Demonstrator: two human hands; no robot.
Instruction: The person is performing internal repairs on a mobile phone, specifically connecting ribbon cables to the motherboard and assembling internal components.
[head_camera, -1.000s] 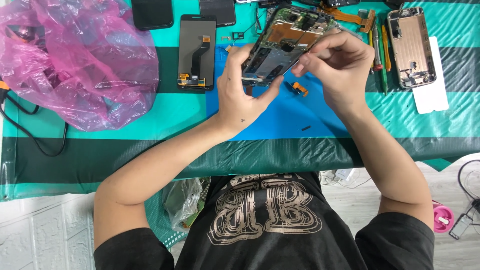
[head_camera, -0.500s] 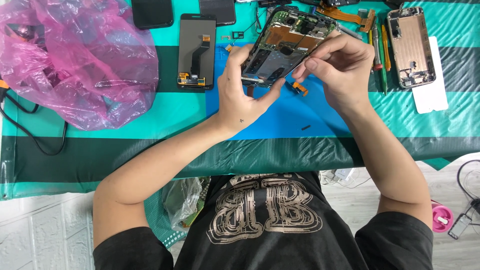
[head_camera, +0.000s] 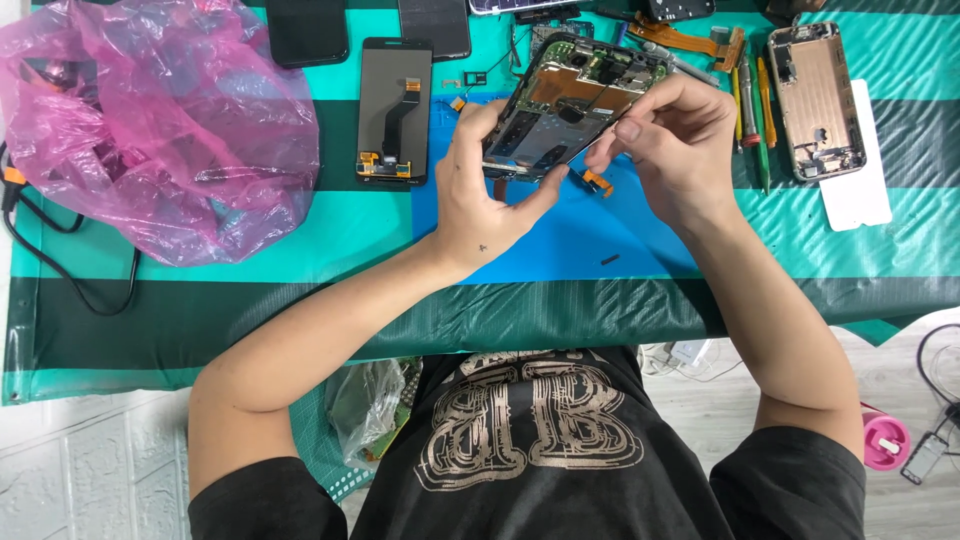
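My left hand (head_camera: 487, 195) grips an opened phone body (head_camera: 570, 105) by its lower edge and holds it tilted above a blue work mat (head_camera: 560, 235). Its exposed boards and metal shields face up. My right hand (head_camera: 665, 150) pinches at the phone's right edge with thumb and fingertips; whether anything small is held there cannot be told. A small orange flex part (head_camera: 597, 182) lies on the mat just below the phone.
A pink plastic bag (head_camera: 160, 120) fills the left of the teal and dark striped table cover (head_camera: 300, 240). A detached screen (head_camera: 393, 110), another opened phone shell (head_camera: 816, 100), a white card (head_camera: 855, 200), tools (head_camera: 750, 100) and a black cable (head_camera: 70, 280) lie around.
The phone body has been lifted slightly and tilted further away, and both hands shifted a little with it. Nothing else moved.
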